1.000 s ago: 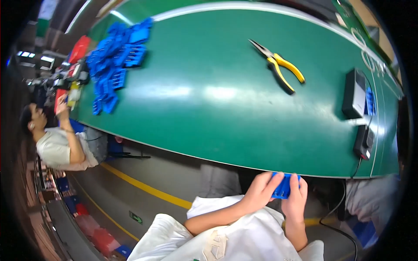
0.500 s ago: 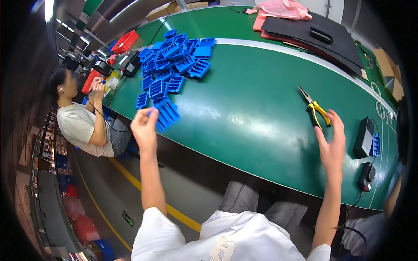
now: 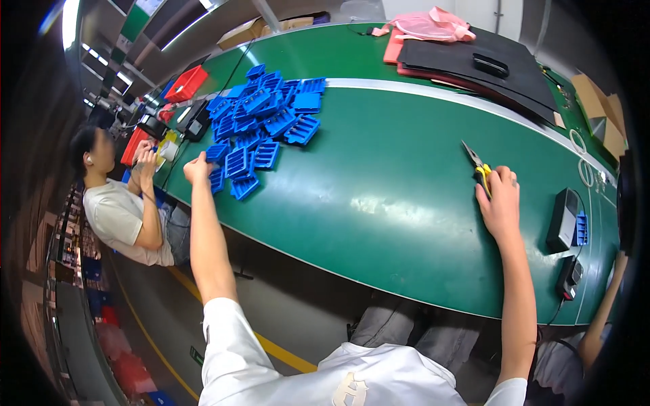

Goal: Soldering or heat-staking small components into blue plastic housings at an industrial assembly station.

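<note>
A heap of blue slotted plastic trays (image 3: pixel 277 122) lies at the left of the green workbench. At its left edge my left hand (image 3: pixel 198 170) is closed, its fingertips pinching the edge of one blue slotted tray (image 3: pixel 216 151). Another tray (image 3: pixel 244 187) rests at the heap's near side. Over to the right, my right hand (image 3: pixel 500 201) is wrapped round the yellow-and-black handles of needle-nose pliers (image 3: pixel 476 161). The pliers lie on the bench with their jaws pointing away from me; my fingers hide most of the handles.
Black sheets (image 3: pixel 467 64) and a pink bag (image 3: pixel 433 26) lie across the far side. A black-and-grey device (image 3: pixel 561 220) and a smaller black one (image 3: pixel 569 276) sit at right. Red bins (image 3: pixel 186 84) stand far left, near a seated co-worker (image 3: pixel 125 203). Another person's arm shows at lower right.
The tray my left hand held now lies against the heap, and that hand has moved left to another tray. My right hand has closed from open onto the pliers' handles.
</note>
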Demonstrator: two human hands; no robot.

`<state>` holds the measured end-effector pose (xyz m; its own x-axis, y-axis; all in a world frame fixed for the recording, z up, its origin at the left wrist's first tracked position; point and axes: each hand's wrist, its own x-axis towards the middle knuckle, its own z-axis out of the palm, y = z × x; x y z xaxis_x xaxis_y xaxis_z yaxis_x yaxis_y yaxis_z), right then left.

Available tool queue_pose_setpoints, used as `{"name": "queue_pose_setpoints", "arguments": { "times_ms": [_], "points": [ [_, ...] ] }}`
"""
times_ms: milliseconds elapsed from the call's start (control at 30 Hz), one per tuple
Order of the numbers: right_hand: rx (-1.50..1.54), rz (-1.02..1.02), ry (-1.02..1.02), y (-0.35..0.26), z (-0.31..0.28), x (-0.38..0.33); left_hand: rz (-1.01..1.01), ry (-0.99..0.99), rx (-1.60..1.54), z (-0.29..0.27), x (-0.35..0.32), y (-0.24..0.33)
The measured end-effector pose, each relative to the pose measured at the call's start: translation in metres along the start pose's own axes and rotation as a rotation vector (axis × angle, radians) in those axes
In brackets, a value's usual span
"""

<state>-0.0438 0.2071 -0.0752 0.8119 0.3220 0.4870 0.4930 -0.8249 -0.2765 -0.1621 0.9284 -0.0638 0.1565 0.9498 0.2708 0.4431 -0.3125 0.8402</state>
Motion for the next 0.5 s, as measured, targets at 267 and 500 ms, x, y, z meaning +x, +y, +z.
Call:
{"name": "queue_pose_setpoints", "arguments": {
  "times_ms": [267,500],
  "points": [
    [-0.005,0.042,-0.103,0.001,0.021,0.028,0.895,0.032,0.289,-0.012,-0.046,0.068],
    [0.185,0.048,0.001,0.002,0.017,0.022,0.962,-0.401,-0.457,0.002,-0.339,0.284]
  ]
}}
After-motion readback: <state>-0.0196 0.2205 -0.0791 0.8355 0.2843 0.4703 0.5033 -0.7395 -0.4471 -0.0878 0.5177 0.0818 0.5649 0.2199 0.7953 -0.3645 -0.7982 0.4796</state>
